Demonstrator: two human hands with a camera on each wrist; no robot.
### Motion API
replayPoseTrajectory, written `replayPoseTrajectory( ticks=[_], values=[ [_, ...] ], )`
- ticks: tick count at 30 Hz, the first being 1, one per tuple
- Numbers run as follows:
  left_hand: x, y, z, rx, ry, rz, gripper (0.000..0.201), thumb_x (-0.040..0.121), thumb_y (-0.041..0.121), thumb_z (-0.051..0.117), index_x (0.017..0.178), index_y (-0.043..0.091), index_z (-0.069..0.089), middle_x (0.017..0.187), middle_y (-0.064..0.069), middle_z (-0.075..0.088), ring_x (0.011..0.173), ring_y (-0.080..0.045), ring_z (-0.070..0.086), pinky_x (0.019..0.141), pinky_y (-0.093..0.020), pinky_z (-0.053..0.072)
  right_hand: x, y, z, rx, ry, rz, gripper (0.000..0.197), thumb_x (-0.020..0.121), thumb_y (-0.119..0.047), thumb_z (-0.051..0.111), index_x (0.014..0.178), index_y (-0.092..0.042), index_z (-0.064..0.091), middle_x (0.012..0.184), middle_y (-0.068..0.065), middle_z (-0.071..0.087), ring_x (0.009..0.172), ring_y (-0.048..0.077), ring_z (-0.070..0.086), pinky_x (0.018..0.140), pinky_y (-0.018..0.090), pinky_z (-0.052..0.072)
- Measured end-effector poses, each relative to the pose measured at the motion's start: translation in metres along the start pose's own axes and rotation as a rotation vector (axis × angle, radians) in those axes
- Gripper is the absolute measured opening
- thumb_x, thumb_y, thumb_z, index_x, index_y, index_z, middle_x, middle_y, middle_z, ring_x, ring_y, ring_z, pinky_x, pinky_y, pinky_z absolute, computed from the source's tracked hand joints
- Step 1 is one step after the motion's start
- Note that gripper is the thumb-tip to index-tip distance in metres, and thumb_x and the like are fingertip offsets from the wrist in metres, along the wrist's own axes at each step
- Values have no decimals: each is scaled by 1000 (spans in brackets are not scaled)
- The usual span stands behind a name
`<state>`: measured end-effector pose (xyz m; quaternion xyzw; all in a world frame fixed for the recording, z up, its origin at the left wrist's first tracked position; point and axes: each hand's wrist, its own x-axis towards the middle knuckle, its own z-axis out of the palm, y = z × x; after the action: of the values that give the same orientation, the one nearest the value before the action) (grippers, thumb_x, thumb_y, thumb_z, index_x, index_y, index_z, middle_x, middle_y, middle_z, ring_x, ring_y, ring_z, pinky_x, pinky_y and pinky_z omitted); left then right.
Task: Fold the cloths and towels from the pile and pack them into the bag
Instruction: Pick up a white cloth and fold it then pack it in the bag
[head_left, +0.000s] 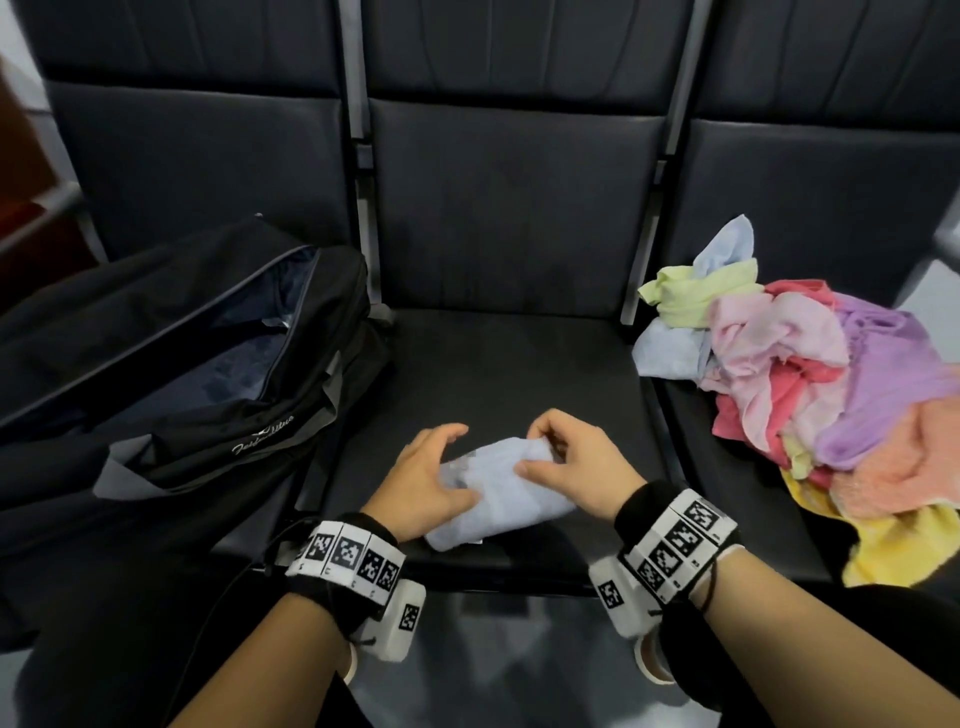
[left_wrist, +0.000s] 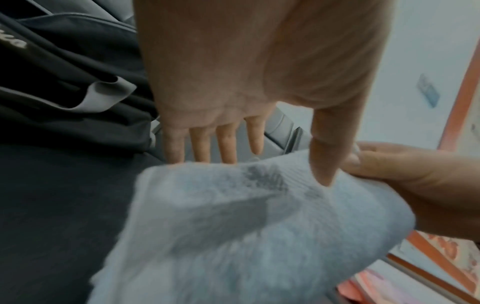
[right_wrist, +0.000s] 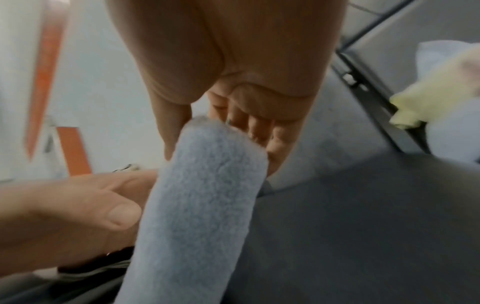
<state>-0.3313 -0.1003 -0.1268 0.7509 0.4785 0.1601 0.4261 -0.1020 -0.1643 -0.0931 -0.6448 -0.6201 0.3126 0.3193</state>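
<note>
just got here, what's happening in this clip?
A person is folding a light blue towel on the middle seat of a row of dark chairs. The right hand pinches the towel's folded end, and the left hand rests on it with fingers straight. The black bag sits unzipped on the left seat. A pile of coloured cloths waits unfolded on the right seat.

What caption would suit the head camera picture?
Two hands, left hand and right hand, fold a pale blue towel on a seat between an open black bag and a colourful cloth pile.
</note>
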Motion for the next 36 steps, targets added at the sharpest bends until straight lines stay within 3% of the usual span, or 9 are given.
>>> replayPoseTrajectory(
  ticks=[3, 6, 9, 13, 18, 25, 31, 34, 36],
  values=[
    [-5, 16, -5, -65, -107, 100, 91, 61, 42, 82, 142, 39, 40, 136, 15, 48, 125, -1, 47, 103, -27, 46, 5, -34, 0, -151, -115, -136, 28, 77, -38, 76, 92, -34, 53, 78, -9, 61, 69, 4, 55, 66, 25, 48],
    [-11, 20, -12, -43, -128, 97, 65, 59, 40, 83, 118, 43, 55, 108, 16, 65, 99, 0, 63, 86, -33, 57, 9, -60, 3, -262, -199, -188, 29, 78, -40, 74, 97, -34, 53, 89, -11, 63, 84, 6, 60, 78, 38, 52],
    [-14, 22, -18, -162, -135, 89, 39, 66, 32, 82, 100, 29, 65, 94, 4, 72, 89, -10, 69, 84, -44, 58, 12, -73, 6, -257, -199, -233, 28, 80, -38, 70, 102, -37, 53, 97, -12, 64, 92, 5, 61, 83, 37, 52],
    [-18, 22, -34, -377, -41, 111, 40, 73, 27, 77, 108, 10, 67, 104, -10, 73, 100, -28, 70, 90, -51, 55, 20, -71, 14, 17, 4, -167, 55, 80, -32, 76, 126, -42, 48, 110, -19, 61, 104, -2, 60, 88, 16, 48],
    [-14, 16, -62, -729, 150, 43, 34, 87, 12, 74, 119, 15, 64, 112, -5, 75, 105, -20, 72, 82, -31, 59, 41, -65, 37, 347, -143, 36, 68, 82, -30, 79, 139, -33, 41, 124, -8, 66, 113, 5, 64, 90, 27, 55],
    [6, 4, -121, -982, 319, -125, 34, 96, 12, 62, 129, 6, 58, 120, -14, 71, 111, -30, 69, 94, -47, 57, 106, -111, 72, 337, -252, -7, 65, 81, -19, 78, 137, -25, 45, 119, -2, 69, 105, 13, 69, 91, 42, 57],
    [15, -29, -191, -1109, 437, -182, 28, 98, 20, 61, 124, 11, 61, 112, -8, 75, 101, -23, 73, 72, -31, 61, 174, -172, 100, 106, -296, -103, 69, 82, -31, 74, 140, -39, 38, 94, 2, 68, 83, 14, 68, 78, 33, 55],
    [28, -62, -226, -1187, 494, -262, 28, 97, 23, 62, 120, 6, 63, 107, -10, 76, 95, -24, 75, 68, -32, 61, 214, -201, 124, 34, -290, -151, 67, 84, -27, 71, 141, -36, 37, 85, 0, 67, 70, 11, 62, 70, 29, 52],
    [43, -90, -240, -1213, 529, -382, 33, 97, 25, 64, 117, 0, 63, 106, -15, 76, 97, -28, 74, 76, -39, 62, 239, -215, 143, -24, -286, -202, 63, 85, -24, 68, 141, -32, 39, 85, -2, 67, 70, 9, 61, 69, 28, 48]
  ],
)
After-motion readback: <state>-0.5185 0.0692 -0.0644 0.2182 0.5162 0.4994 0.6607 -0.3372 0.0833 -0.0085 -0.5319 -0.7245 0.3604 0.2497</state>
